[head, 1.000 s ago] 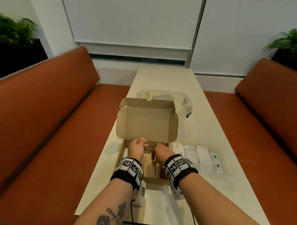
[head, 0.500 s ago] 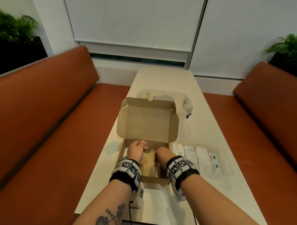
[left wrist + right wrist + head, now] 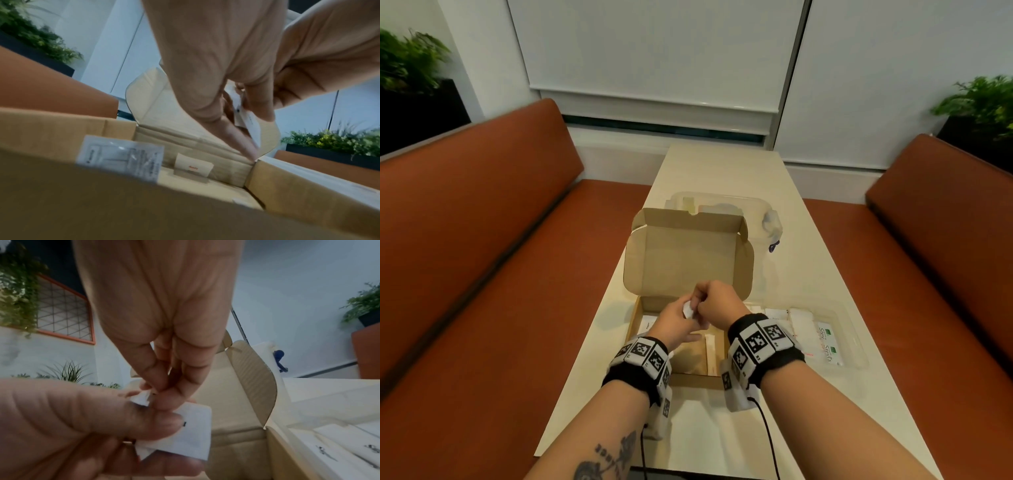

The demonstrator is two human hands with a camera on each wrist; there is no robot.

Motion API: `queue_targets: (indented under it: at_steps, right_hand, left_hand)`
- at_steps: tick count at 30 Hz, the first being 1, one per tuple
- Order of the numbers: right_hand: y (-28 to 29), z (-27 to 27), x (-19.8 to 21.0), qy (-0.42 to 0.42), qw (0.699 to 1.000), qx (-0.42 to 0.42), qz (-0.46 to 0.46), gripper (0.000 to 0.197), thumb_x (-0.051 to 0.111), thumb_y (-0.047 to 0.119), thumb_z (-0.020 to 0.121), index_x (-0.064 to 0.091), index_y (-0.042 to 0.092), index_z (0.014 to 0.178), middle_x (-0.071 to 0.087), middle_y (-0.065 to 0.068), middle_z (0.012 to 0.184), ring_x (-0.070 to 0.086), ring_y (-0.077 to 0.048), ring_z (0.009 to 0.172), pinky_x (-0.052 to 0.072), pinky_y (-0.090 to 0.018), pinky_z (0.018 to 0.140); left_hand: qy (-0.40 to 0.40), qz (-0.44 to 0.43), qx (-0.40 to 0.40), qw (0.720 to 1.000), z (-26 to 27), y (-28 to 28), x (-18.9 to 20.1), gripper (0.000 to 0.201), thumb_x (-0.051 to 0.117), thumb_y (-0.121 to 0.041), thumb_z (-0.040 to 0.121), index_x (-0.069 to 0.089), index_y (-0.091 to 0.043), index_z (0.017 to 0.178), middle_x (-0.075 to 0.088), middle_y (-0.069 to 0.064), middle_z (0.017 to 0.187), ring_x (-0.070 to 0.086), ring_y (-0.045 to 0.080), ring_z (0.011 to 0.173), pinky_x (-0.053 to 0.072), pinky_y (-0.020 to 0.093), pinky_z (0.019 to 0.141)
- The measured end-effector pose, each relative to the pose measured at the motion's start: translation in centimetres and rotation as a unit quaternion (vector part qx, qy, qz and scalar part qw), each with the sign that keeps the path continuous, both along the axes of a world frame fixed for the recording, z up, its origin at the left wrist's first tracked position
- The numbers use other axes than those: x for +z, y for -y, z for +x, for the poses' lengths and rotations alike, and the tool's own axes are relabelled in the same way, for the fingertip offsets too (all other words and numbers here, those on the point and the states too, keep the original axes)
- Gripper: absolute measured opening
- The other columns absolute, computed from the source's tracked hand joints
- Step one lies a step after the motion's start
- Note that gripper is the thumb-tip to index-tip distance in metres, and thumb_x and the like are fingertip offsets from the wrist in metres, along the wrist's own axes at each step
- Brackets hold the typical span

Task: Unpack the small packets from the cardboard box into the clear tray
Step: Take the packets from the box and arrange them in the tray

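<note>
Hovering over the open cardboard box (image 3: 681, 363), both hands are brought together around one small white packet (image 3: 689, 311). The packet is pinched by the left hand (image 3: 674, 323) between thumb and fingers, while its upper edge is nipped by the fingertips (image 3: 162, 400) of the right hand (image 3: 717, 305). More packets (image 3: 193, 167) are seen inside the box. Just right of the box, the clear tray (image 3: 854, 342) is set on the table (image 3: 722, 171), packets laid in it.

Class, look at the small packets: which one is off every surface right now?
The white packet pinched between left hand and right hand above the cardboard box; the others lie in the box or clear tray.
</note>
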State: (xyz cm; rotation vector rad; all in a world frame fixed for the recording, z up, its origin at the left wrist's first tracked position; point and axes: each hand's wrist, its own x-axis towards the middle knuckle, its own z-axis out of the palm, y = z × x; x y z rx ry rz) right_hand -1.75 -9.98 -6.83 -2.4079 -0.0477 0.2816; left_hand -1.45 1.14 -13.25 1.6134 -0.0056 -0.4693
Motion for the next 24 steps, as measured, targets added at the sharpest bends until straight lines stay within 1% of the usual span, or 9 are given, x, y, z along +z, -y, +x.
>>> queue_targets:
  at_steps: [3, 7, 9, 11, 13, 16, 20, 22, 24]
  right_hand:
    - [-0.5, 0.2, -0.6, -0.005, 1.000, -0.007, 0.003, 0.020, 0.050, -0.004, 0.082, 0.052, 0.015, 0.080, 0.063, -0.011, 0.088, 0.064, -0.027, 0.086, 0.054, -0.038, 0.082]
    - [-1.6, 0.7, -1.3, 0.021, 1.000, -0.018, 0.005, 0.017, 0.056, 0.000, 0.083, 0.054, 0.012, 0.094, 0.059, -0.005, 0.085, 0.057, -0.017, 0.075, 0.046, -0.021, 0.058]
    - [-2.1, 1.2, -1.4, 0.030, 0.999, -0.037, 0.015, 0.020, 0.053, 0.000, 0.085, 0.055, 0.011, 0.101, 0.057, -0.003, 0.087, 0.056, -0.015, 0.072, 0.043, -0.016, 0.052]
    - [-2.8, 1.7, -1.3, 0.019, 0.999, -0.041, 0.000, 0.017, 0.052, 0.003, 0.087, 0.056, 0.011, 0.101, 0.057, -0.004, 0.090, 0.056, -0.016, 0.076, 0.047, -0.020, 0.059]
    - [-3.5, 2.1, -1.2, -0.015, 0.997, 0.012, -0.073, 0.017, 0.054, 0.011, 0.089, 0.059, 0.007, 0.105, 0.060, -0.008, 0.095, 0.057, -0.021, 0.087, 0.050, -0.030, 0.076]
    - [-5.2, 2.1, -1.9, -0.086, 0.971, 0.108, -0.194, 0.032, 0.059, 0.014, 0.090, 0.059, 0.005, 0.120, 0.063, -0.012, 0.115, 0.060, -0.027, 0.106, 0.049, -0.032, 0.090]
    - [-7.0, 1.7, -4.4, -0.125, 0.962, 0.132, -0.203, 0.061, 0.076, 0.012, 0.075, 0.050, 0.010, 0.130, 0.056, -0.009, 0.128, 0.055, -0.026, 0.116, 0.047, -0.037, 0.097]
    - [-7.7, 1.6, -5.2, -0.112, 0.963, 0.128, -0.208, 0.069, 0.076, 0.009, 0.074, 0.043, 0.009, 0.134, 0.051, -0.012, 0.132, 0.051, -0.028, 0.120, 0.046, -0.038, 0.099]
    - [-8.2, 1.5, -5.7, -0.105, 0.966, 0.134, -0.196, 0.066, 0.071, 0.005, 0.078, 0.042, 0.012, 0.136, 0.051, -0.011, 0.132, 0.052, -0.028, 0.120, 0.045, -0.037, 0.099]
  left_hand:
    - [0.005, -0.005, 0.002, 1.000, -0.2, -0.8, -0.1, 0.032, 0.062, -0.001, 0.088, 0.057, -0.031, 0.096, 0.068, 0.002, 0.092, 0.069, 0.016, 0.084, 0.058, 0.026, 0.069]
    - [0.006, -0.005, 0.033, 0.999, -0.2, -1.5, -0.2, 0.023, 0.056, -0.005, 0.093, 0.061, -0.027, 0.093, 0.068, 0.006, 0.093, 0.070, 0.020, 0.079, 0.058, 0.027, 0.065]
    - [0.015, 0.030, 0.090, 0.995, 0.4, -2.0, -0.5, 0.021, 0.052, -0.005, 0.094, 0.063, -0.023, 0.092, 0.066, 0.012, 0.099, 0.069, 0.030, 0.089, 0.057, 0.038, 0.073]
    - [0.032, 0.056, 0.157, 0.986, 1.0, -3.0, -0.7, 0.024, 0.048, -0.004, 0.095, 0.061, -0.010, 0.113, 0.063, 0.018, 0.109, 0.066, 0.036, 0.096, 0.054, 0.045, 0.082]
    - [0.048, 0.081, 0.196, 0.976, 1.4, -4.0, -0.8, 0.036, 0.045, -0.005, 0.096, 0.053, -0.008, 0.130, 0.064, 0.018, 0.112, 0.068, 0.032, 0.092, 0.056, 0.043, 0.081]
    - [0.088, 0.126, 0.218, 0.964, 1.4, -5.1, -0.7, 0.035, 0.045, -0.007, 0.095, 0.058, -0.008, 0.127, 0.068, 0.012, 0.106, 0.069, 0.021, 0.082, 0.058, 0.039, 0.076]
    - [0.093, 0.123, 0.246, 0.957, 1.3, -6.1, -1.2, 0.036, 0.044, -0.008, 0.095, 0.056, -0.009, 0.130, 0.067, 0.017, 0.110, 0.069, 0.028, 0.088, 0.056, 0.039, 0.077]
    - [0.088, 0.110, 0.256, 0.956, 1.3, -6.6, -1.5, 0.034, 0.043, -0.006, 0.095, 0.058, -0.006, 0.126, 0.067, 0.021, 0.107, 0.068, 0.026, 0.078, 0.051, 0.034, 0.065]
    - [0.088, 0.120, 0.257, 0.955, 1.3, -7.1, -1.6, 0.030, 0.043, -0.005, 0.095, 0.060, -0.003, 0.121, 0.067, 0.024, 0.102, 0.064, 0.024, 0.070, 0.050, 0.033, 0.063]
